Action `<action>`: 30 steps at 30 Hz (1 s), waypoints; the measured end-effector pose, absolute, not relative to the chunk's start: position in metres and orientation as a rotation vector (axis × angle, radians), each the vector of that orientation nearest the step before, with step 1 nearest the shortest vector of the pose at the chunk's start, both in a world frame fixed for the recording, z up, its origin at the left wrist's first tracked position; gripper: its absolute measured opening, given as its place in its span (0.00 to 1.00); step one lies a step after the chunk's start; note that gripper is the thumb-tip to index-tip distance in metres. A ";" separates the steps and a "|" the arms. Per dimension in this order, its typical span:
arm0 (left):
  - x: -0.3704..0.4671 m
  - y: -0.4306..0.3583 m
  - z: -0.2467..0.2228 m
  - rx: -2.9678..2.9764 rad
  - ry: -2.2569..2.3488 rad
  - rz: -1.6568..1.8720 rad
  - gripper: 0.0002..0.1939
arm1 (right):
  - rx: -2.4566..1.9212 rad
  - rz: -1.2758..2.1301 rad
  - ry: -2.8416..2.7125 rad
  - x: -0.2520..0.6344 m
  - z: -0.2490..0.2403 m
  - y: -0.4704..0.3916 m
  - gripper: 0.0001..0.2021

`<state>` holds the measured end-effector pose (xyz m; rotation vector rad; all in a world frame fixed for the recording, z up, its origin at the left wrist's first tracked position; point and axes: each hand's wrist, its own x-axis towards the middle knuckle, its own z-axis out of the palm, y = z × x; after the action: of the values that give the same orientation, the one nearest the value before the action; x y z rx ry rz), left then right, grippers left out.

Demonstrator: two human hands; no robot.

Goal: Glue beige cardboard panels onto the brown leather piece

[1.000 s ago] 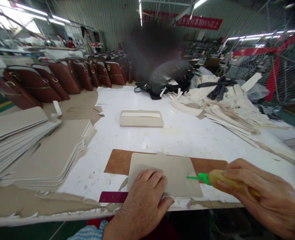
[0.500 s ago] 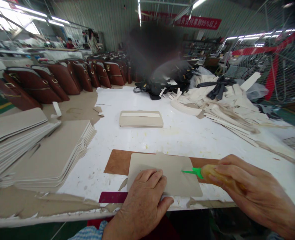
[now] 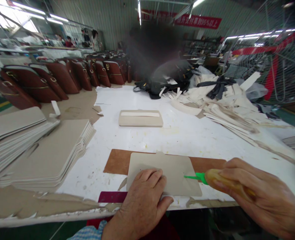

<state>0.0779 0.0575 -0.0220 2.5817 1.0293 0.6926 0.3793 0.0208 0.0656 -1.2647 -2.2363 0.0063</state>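
Head view, from the left: two stacks of grey board panels (image 3: pixel 49 156) lie on the table's left side, with a row of reddish-brown bags (image 3: pixel 62 75) standing behind them. Near the front edge of the white table (image 3: pixel 187 136), a grey panel (image 3: pixel 172 170) rests on a brown sheet (image 3: pixel 117 161). The left hand (image 3: pixel 142 200) lies flat on this panel's near edge, fingers spread and pressing down, holding nothing. Farther back, a small pile of panels (image 3: pixel 140 118) sits mid-table. To the right, the right hand (image 3: pixel 262 196) is wrapped tight around a yellowish squeeze bottle (image 3: pixel 222 181), its green nozzle (image 3: pixel 194 177) pointing left over the panel's right edge. Pale strips (image 3: pixel 227 103) are heaped behind.
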 end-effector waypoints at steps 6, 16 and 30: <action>0.077 0.057 -0.021 2.602 1.023 0.713 0.22 | -1.237 -0.053 -2.250 0.378 0.062 0.020 0.06; 0.079 0.058 -0.027 2.585 1.023 0.724 0.23 | -1.260 -0.040 -2.188 0.380 0.053 0.021 0.04; 0.080 0.055 -0.022 2.597 0.977 0.898 0.15 | -1.405 -0.188 -2.047 0.386 0.053 0.015 0.12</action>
<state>0.0799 0.0546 -0.0217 2.5971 0.9766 0.8981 0.3855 0.0154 0.0527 -1.4054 -2.0471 -0.1878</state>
